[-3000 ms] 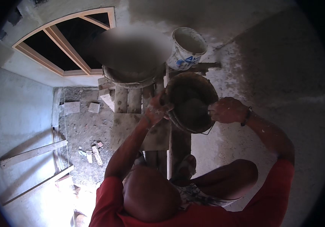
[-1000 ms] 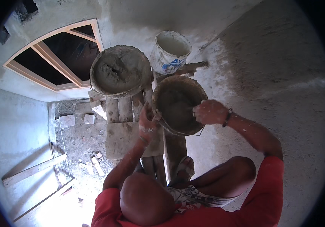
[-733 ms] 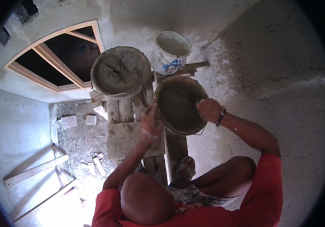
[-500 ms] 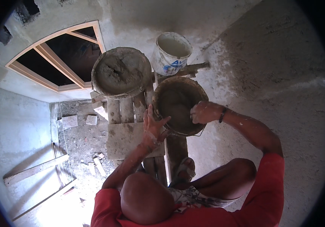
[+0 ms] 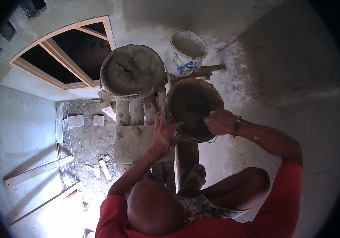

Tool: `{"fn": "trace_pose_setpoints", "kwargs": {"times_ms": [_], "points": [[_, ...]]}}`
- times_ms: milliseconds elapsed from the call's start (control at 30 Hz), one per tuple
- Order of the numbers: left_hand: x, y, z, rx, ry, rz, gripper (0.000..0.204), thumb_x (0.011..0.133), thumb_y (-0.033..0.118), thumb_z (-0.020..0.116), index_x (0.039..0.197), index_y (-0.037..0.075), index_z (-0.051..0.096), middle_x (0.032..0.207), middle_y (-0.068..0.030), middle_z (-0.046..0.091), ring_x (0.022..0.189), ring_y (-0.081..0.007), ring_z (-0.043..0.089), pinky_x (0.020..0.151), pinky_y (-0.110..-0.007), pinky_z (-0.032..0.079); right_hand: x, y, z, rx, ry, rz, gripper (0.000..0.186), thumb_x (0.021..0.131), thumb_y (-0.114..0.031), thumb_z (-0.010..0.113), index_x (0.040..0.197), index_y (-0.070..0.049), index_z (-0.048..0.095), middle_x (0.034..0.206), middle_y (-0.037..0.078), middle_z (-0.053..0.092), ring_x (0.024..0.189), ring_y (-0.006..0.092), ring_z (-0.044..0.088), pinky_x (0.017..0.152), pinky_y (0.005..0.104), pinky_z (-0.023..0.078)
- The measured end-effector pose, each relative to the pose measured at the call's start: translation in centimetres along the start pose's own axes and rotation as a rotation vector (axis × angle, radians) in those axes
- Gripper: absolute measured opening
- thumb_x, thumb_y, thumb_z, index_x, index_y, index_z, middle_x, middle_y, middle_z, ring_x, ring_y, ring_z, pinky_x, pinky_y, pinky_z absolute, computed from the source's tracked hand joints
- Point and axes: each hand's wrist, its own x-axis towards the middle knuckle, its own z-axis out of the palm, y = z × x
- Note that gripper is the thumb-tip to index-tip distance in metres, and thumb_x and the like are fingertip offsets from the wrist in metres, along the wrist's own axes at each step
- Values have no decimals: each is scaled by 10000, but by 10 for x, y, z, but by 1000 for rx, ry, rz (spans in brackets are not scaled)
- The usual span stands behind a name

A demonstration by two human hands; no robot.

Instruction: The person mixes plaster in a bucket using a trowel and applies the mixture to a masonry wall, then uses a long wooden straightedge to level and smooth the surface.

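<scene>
My left hand (image 5: 164, 133), fingers spread, lies against the near-left rim of a dark bucket (image 5: 218, 95) holding wet grey mortar (image 5: 193, 109), on a rough wooden plank platform (image 5: 136, 113). My right hand (image 5: 221, 123) is closed at the bucket's right inside; what it grips is hidden. Behind on the left stands a wide bucket (image 5: 104, 77) full of lumpy mortar; at the back right is a white bucket (image 5: 178, 65) of pale liquid. A flat board (image 5: 134, 142) lies under my left forearm.
A wood-framed arched opening (image 5: 51, 53) is at upper left. A rubble-strewn floor (image 5: 90, 146) with blocks and scraps lies lower left, beside wooden boards (image 5: 39, 170) against a wall (image 5: 23, 119). Rough plastered surfaces (image 5: 285, 87) fill the right. A bent knee (image 5: 257, 182) is below.
My right hand has shifted about within the bucket's right half. My left hand went from gripping the rim to spread fingers against it. The view has shifted slightly; a blur over the left bucket is gone.
</scene>
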Motion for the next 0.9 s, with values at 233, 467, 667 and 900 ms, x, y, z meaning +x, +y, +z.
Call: {"fn": "trace_pose_setpoints", "kwargs": {"times_ms": [233, 467, 667, 900], "points": [[0, -10, -3, 35, 5, -22, 522, 649, 259, 811, 1143, 234, 647, 1498, -297, 77, 1341, -514, 189, 1087, -541, 262, 32, 20, -43, -238, 606, 134, 130, 830, -113, 511, 745, -82, 604, 708, 60, 600, 674, 229, 618, 627, 365, 504], [-1, -30, 29, 37, 193, 176, 488, 638, 336, 798, 1096, 229, 669, 1491, -298, 163, 1355, -457, 239, 1076, -542, 280, 73, 60, 97, -55, 79, 541, 170, 745, -261, 622, 777, -95, 622, 770, 101, 601, 694, 276, 606, 577, 450, 467], [6, 19, 30, -24, 52, 206, 472, 562, 205, 820, 1015, 186, 685, 1479, -309, 154, 1309, -493, 286, 1040, -540, 322, 66, 85, 103, -22, -819, 156, 439, 599, -236, 725, 1024, -128, 709, 806, 59, 679, 753, 242, 667, 643, 429, 560], [5, -5, 10, 72, 108, 30, 465, 545, 311, 825, 972, 173, 702, 1451, -345, 173, 1301, -493, 284, 1030, -537, 308, 28, 29, -58, 750, -424, 424, 198, 742, -237, 617, 766, -40, 624, 673, 54, 614, 591, 191, 624, 493, 349, 519]]}}
